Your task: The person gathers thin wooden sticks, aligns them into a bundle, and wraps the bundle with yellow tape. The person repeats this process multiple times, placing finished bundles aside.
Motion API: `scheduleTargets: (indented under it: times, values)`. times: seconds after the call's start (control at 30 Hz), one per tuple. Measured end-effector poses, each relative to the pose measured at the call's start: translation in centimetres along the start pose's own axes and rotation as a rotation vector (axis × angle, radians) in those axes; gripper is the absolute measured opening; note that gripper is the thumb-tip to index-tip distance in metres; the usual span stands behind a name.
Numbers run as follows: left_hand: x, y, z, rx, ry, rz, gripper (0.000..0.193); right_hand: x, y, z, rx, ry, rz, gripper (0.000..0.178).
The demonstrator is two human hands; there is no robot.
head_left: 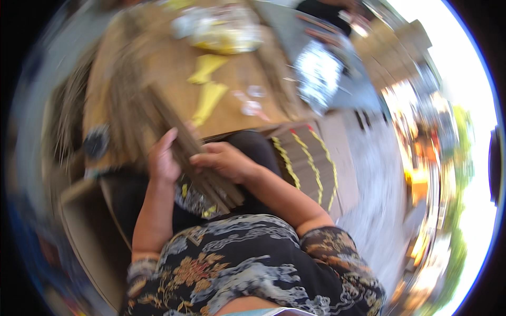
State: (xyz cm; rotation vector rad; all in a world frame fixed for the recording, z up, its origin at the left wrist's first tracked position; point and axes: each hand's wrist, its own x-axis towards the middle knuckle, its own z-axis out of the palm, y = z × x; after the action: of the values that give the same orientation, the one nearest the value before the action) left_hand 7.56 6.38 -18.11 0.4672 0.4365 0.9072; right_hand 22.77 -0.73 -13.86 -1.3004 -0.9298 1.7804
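Note:
A bundle of long, thin brown strips (213,184) lies slantwise across my lap, blurred by motion. My left hand (166,158) closes around its left side with the thumb up. From the right, my right hand (224,160) grips the same bundle, thumb on top. Beyond my hands, more brown strips (124,105) are heaped on the wooden table (174,63). Two yellow, flat pieces (211,100) rest on the tabletop in front of me. Under the bundle, on my lap, is something clear and shiny with yellow bits (194,203).
A plastic bag with yellow contents (226,34) sits at the table's far side. At right are a silvery bag (319,73) and cardboard (340,152) carrying yellow twisted strands (311,158). A carton (87,231) stands at left, near a dark round object (96,141). Another person (327,10) shows far right.

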Motion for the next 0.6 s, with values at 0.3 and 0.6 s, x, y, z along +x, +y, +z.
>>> scheduleTargets:
  times: [0.3, 0.6]
  values:
    - [-0.5, -2.9, 1.3, -0.209, -0.260, -0.115, 0.040, -4.7, 1.4, 0.2, 0.241, 0.032, -0.165, 0.015]
    - [-3.5, -4.5, 4.6, -0.112, -0.245, -0.008, 0.038, -7.1, 2.6, 0.2, 0.488, -0.164, -0.145, 0.012]
